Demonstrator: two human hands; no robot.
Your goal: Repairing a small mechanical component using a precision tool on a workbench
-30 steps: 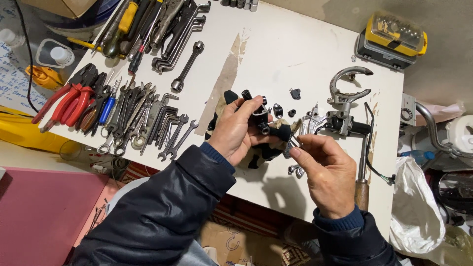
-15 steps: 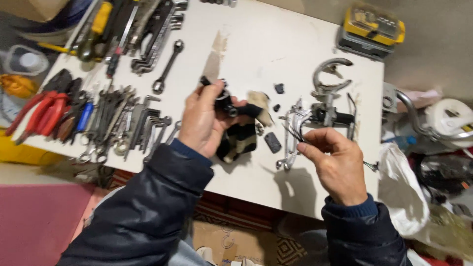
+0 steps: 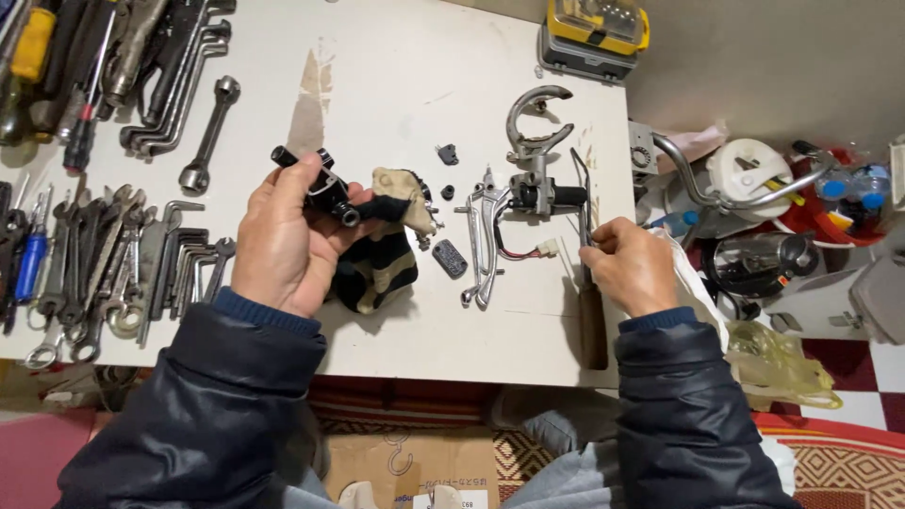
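Many wrenches (image 3: 113, 273) beside left hand (image 3: 283, 236).

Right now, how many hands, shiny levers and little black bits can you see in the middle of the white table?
Hands: 2, the left hand and the right hand
Shiny levers: 2
Little black bits: 3
Total: 7

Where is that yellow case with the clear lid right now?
The yellow case sits at the far right corner of the white table in the head view, beyond the curved chrome bracket and well away from both hands.
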